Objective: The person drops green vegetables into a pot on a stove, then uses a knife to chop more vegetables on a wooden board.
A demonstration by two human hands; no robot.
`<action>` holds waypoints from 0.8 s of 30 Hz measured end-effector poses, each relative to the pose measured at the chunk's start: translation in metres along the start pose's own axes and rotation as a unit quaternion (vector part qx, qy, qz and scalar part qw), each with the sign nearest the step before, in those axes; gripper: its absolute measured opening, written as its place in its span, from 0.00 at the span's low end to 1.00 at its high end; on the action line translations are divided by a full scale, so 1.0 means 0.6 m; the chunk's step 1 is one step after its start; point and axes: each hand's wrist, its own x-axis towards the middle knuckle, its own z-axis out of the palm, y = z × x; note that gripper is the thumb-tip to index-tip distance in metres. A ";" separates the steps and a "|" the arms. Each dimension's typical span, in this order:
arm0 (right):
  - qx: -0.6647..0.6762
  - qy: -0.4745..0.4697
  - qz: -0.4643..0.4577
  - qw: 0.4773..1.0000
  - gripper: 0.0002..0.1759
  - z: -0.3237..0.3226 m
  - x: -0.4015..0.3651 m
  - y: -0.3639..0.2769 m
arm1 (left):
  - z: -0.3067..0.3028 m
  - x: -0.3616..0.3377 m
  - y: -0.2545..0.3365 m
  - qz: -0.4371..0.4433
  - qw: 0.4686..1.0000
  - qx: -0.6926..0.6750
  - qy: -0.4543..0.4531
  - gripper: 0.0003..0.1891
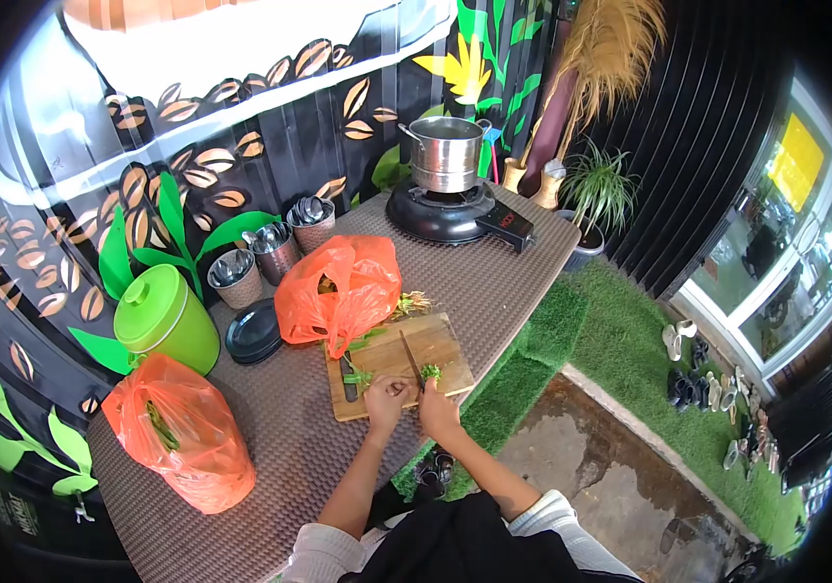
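Observation:
A wooden cutting board (387, 352) lies on the table in front of me. My right hand (436, 404) is wrapped round the handle of a knife (410, 350), whose blade points away over the board. Beside it, my left hand (389, 397) is closed, fingers curled over a bunch of green herbs (359, 377) whose stems stick out to the left. A small heap of chopped herbs (431, 371) sits right of the blade. An orange plastic bag (343, 291) touches the board's far edge, and pale roots (412, 304) lie next to it.
Another orange bag (183, 437) stands at the left, near a green lidded bucket (165, 321) and dark stacked plates (254, 332). Cutlery cups (275, 255) line the wall. A steel pot (445, 155) rests on a portable stove (447, 214) at the far end.

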 end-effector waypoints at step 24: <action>-0.009 -0.065 0.033 0.997 0.17 -0.027 -0.003 -0.031 | -0.132 0.063 -0.075 -0.018 0.991 0.130 -0.015 0.10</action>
